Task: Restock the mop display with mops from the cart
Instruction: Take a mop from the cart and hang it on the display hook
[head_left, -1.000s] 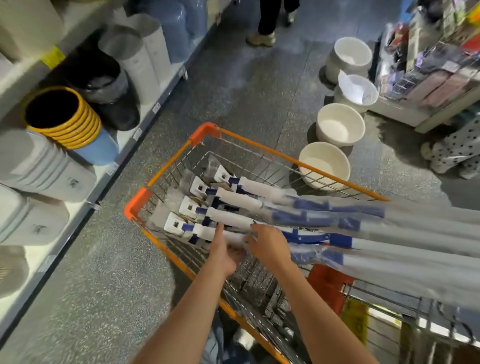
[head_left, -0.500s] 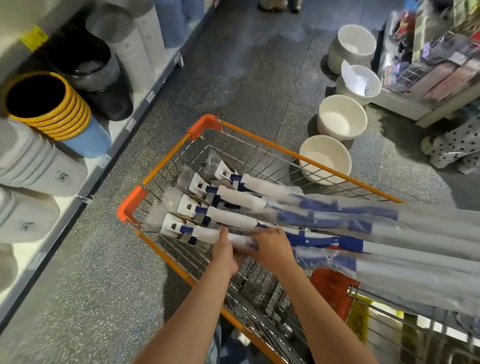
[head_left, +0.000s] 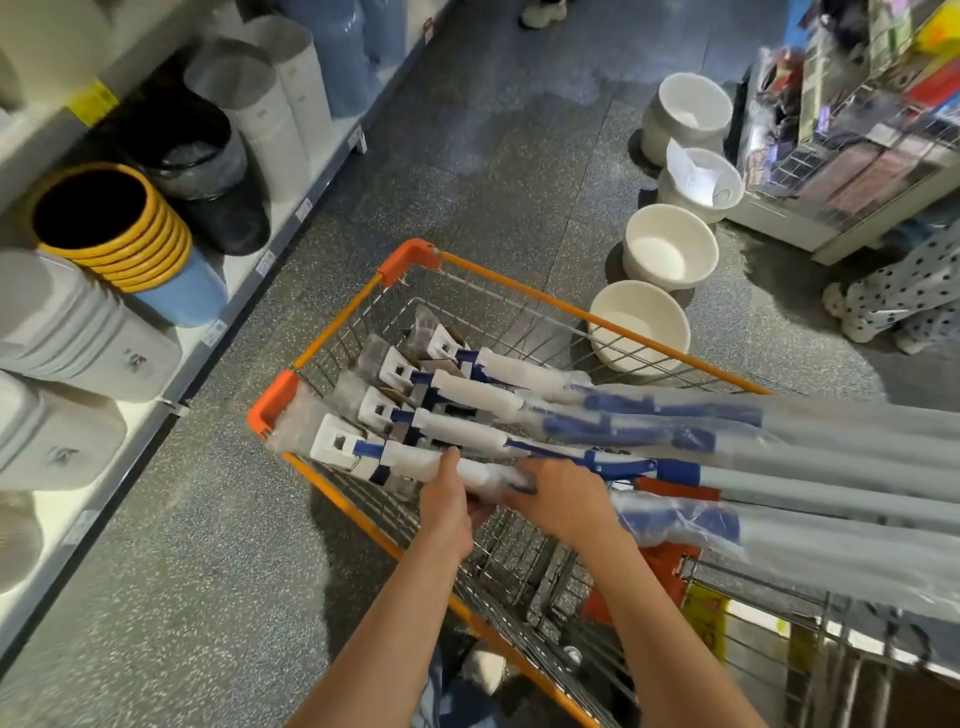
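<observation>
Both hands reach into an orange-rimmed wire cart (head_left: 363, 301) holding wrapped mops (head_left: 519, 402) laid side by side. The left hand (head_left: 447, 501) and right hand (head_left: 563, 496) each curl around the nearest mop (head_left: 410, 460), close together near its white head. Stacked bins (head_left: 111, 234) line the shelf at left; white bowls (head_left: 667, 249) sit on the floor beyond.

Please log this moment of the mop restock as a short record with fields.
setting: store aisle, speckled floor
cart: orange-rimmed wire cart
load: wrapped mops lying in the cart, heads toward its far-left corner
mop in hand: nearest mop
left hand: grip on that mop's white section
right hand: grip on the same mop, just beside the left
left shelf: stacked bins
floor, right: four white basins
</observation>
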